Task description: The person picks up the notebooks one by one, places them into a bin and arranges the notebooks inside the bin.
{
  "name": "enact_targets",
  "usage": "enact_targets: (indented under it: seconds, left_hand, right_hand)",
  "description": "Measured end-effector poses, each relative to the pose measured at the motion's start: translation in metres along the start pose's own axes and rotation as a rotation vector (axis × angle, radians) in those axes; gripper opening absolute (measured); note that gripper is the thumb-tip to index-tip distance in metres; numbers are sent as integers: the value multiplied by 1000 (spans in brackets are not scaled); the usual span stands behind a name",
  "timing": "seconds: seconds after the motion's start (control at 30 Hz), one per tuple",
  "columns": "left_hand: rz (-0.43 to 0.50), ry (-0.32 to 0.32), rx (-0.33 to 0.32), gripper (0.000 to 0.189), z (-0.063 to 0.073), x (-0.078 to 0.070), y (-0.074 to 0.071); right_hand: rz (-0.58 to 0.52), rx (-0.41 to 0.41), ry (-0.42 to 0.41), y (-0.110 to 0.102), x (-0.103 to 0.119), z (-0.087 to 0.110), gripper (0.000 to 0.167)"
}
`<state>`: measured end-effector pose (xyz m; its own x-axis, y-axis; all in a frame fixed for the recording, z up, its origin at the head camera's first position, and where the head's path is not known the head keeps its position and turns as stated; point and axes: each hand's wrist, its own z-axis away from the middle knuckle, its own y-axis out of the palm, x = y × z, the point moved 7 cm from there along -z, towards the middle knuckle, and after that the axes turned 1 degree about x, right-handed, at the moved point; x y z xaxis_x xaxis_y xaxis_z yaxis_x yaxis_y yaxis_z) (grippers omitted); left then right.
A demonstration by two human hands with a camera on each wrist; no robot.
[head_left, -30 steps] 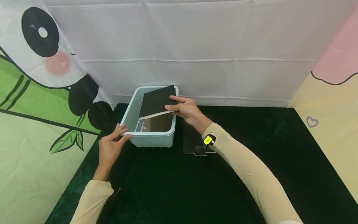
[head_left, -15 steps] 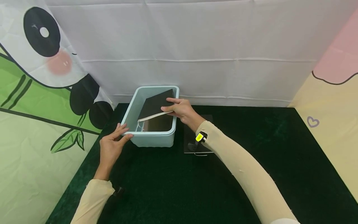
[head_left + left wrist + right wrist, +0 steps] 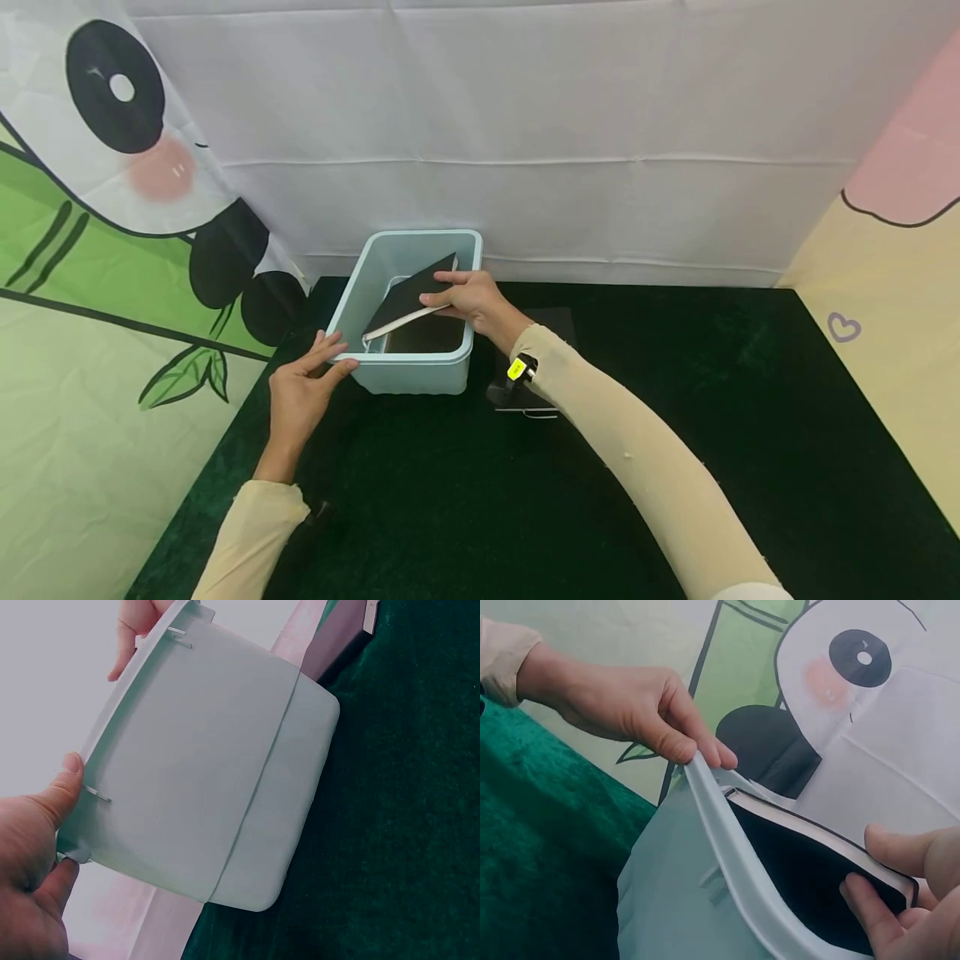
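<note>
- Bearings: we take 12 o'clock as straight ahead of the person, seen from the head.
- Right hand: thumb and fingers clamped on the black notebook, gripping its right end. This is the hand nearest the notebook.
- Notebook: within the mouth of the pale blue bin, slanted rather than flat. From the right hand it reaches out toward 8 o'clock; its pale page edge faces us.
- Long axis: we read it as running 2 to 8 o'clock, askew to the bin, whose length goes roughly 12 to 6. We judge this skew, with the lean, to be the relation that counts.
- Left hand: thumb and finger pinching the bin rim at its 7 o'clock corner, just beyond the notebook's far end. Whether that end touches the wall we cannot tell.
- Inside, beneath the notebook, toward 5 o'clock: a dark flat object, partly covered.
- On the desk, at the bin's 4 o'clock: another dark notebook, partly behind the right forearm.
</note>
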<state>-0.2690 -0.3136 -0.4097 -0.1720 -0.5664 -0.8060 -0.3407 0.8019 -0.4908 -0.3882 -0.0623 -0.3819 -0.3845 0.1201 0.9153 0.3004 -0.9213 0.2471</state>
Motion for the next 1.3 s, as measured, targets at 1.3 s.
enact_targets:
  seconds: [1.3]
  left_hand:
    - [-5,4,1,41,2,0,-2]
  right_hand:
    - [224,207,11,20,5,16,53]
